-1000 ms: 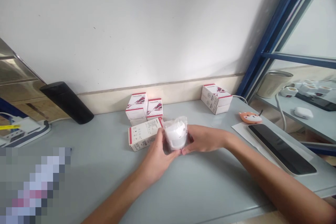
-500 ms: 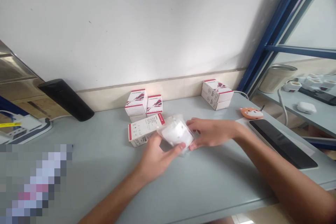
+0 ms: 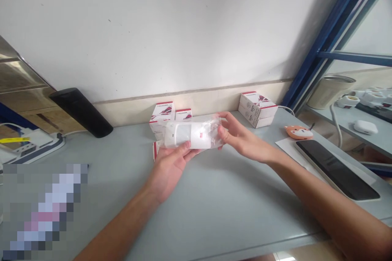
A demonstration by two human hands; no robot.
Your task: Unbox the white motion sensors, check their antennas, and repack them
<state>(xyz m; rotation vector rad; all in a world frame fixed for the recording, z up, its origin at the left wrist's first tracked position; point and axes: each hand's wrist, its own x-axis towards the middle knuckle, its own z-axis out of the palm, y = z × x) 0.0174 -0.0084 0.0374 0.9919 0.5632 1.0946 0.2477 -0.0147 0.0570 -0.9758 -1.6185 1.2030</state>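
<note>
While I watch from a distance through the head camera, I see both hands meeting at one object above the grey table (image 3: 208, 216). It is a white device (image 3: 199, 140), closed inside a clear plastic bag (image 3: 215, 128), and it is held sideways, in front of the boxes from my point of view. The left hand (image 3: 165, 169) has a narrow, firm grip on the lower left part of the device: its thumb lies on the front side, and the other fingers go underneath. The right hand (image 3: 243, 140) pinches the crumpled right end of the bag between the thumb and the fingers; whether it presses strongly, I cannot tell.

Just behind the device I notice a taller box stack (image 3: 162, 112) and a smaller box (image 3: 183, 114), both white with red, and below them a lying box (image 3: 155, 151), of which most is hidden. Near the wall (image 3: 183, 28), further to the right, stands another box pair (image 3: 258, 110). A black cylinder (image 3: 81, 113) is well apart, on the left.
</note>
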